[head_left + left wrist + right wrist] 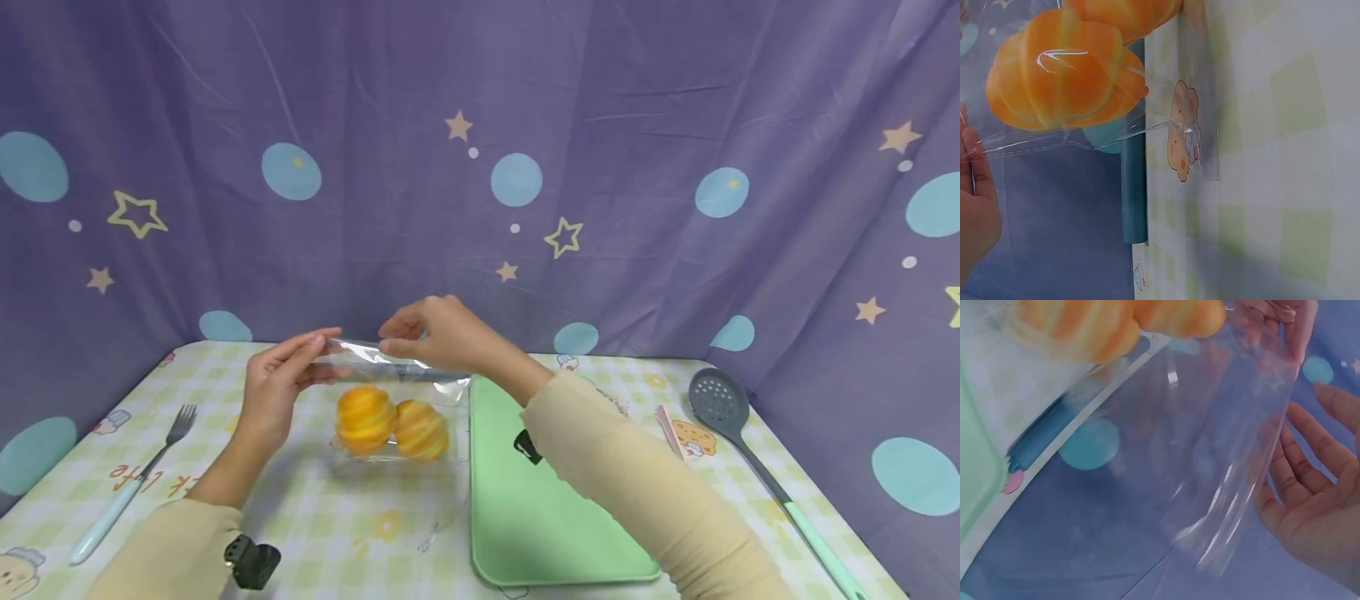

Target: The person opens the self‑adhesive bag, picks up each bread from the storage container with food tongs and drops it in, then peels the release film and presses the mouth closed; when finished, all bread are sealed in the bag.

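Observation:
A clear plastic bag [450, 390] holds two ridged, orange-yellow bread-like buns [365, 419], which sit at its bottom. My left hand [281, 375] pinches the upper left edge of the bag between thumb and fingers. At the bag's upper edge is my right hand [442, 333], its thumb and fingers apart and loosely bent. In the right wrist view, the right hand [1322, 481] has its fingers spread along the bag's edge, some of them seen through the plastic. The left wrist view shows a bun [1066, 75] close up inside the bag.
A green tray [540, 517] lies under my right forearm. A fork [142, 475] is at the left, and a slotted spatula [750, 450] at the right. Behind the bag lies a dark teal bar [1134, 200]. A purple curtain [420, 208] encloses the checked tablecloth.

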{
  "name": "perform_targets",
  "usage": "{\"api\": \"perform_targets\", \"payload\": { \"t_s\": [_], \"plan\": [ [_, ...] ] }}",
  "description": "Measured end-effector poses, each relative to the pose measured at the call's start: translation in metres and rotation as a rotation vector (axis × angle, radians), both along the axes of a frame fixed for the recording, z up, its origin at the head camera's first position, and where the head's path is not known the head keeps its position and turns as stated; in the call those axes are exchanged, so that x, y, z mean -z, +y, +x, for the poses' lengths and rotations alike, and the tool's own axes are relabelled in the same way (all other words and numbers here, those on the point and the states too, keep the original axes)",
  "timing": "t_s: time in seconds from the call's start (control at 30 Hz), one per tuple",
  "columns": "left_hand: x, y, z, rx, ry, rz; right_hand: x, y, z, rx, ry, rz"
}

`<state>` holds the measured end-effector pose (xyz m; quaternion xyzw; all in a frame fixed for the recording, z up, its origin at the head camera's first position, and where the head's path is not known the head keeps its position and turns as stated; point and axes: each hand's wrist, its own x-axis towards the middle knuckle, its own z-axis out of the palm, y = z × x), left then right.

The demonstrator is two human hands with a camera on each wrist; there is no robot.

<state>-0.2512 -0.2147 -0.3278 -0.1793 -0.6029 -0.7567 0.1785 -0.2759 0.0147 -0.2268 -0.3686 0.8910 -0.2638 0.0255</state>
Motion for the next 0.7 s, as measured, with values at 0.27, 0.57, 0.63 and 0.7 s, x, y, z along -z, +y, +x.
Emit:
{"api": "perform_targets", "payload": {
  "t_s": [0.27, 0.57, 0.63, 0.7],
  "plan": [
    [-0.001, -0.002, 0.003, -0.011, 0.006, -0.035, -0.008, -0.041, -0.004, -0.031, 0.023, 0.130],
    [0.000, 0.000, 0.003, -0.024, 0.001, -0.041, -0.013, -0.067, -0.010, 0.020, 0.030, 0.275],
    [0.000, 0.000, 0.003, -0.024, 0.007, -0.040, -0.013, -0.069, -0.011, 0.011, 0.031, 0.293],
    [0.000, 0.000, 0.003, -0.030, 0.015, -0.046, -0.012, -0.068, -0.012, -0.007, 0.040, 0.294]
  ]
}}
